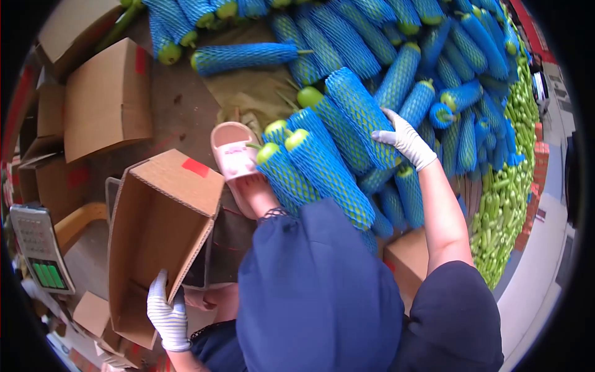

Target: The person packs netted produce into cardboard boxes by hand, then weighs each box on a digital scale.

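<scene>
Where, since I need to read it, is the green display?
In the head view, the display is at far left, below the keypad, left of the open box the left hand holds.

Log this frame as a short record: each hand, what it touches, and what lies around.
Left hand: gloved, gripping the edge of a tilted open carton
Right hand: gloved, grasping a netted vegetable
Beside the foot: more blue-netted vegetables
Far right: heap of bare green vegetables
Far left: device with green display; other cartons
</scene>
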